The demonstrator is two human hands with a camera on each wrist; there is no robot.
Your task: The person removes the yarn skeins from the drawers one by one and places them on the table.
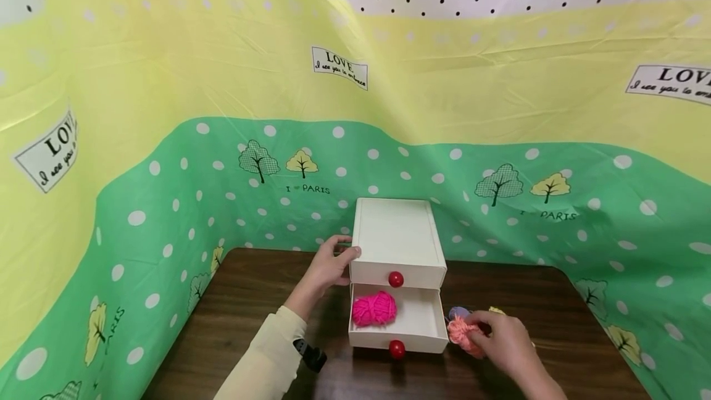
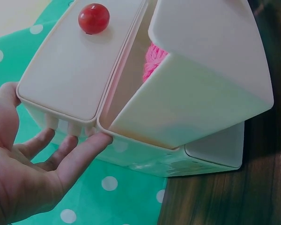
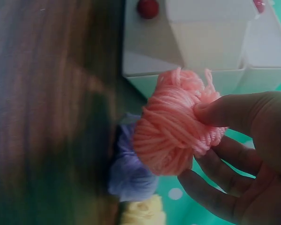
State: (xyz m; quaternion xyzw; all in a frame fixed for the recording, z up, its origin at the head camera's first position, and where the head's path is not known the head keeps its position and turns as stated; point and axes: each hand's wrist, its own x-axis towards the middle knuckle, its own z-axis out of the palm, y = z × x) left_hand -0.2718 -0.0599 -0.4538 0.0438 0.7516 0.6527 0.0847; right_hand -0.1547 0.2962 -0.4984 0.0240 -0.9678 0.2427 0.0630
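While the left grip (image 1: 329,262) rests spread against the drawer cabinet (image 1: 397,230), the right grip (image 1: 507,337) pinches coral yarn (image 3: 171,129), whose loose loop (image 3: 209,78) might snag the lower drawer (image 1: 424,342).

In the head view now, the purple yarn (image 1: 457,312) is partly screened by the peach yarn (image 1: 462,333), the yellow yarn (image 1: 497,310) is mostly masked by the right hand (image 1: 507,339), and from the left wrist the pink yarn (image 2: 154,60) is largely blocked by the open drawer (image 2: 192,103).

Coral yarn (image 1: 462,333) in the right hand (image 1: 505,341), beside a pulled-out drawer (image 1: 424,343).
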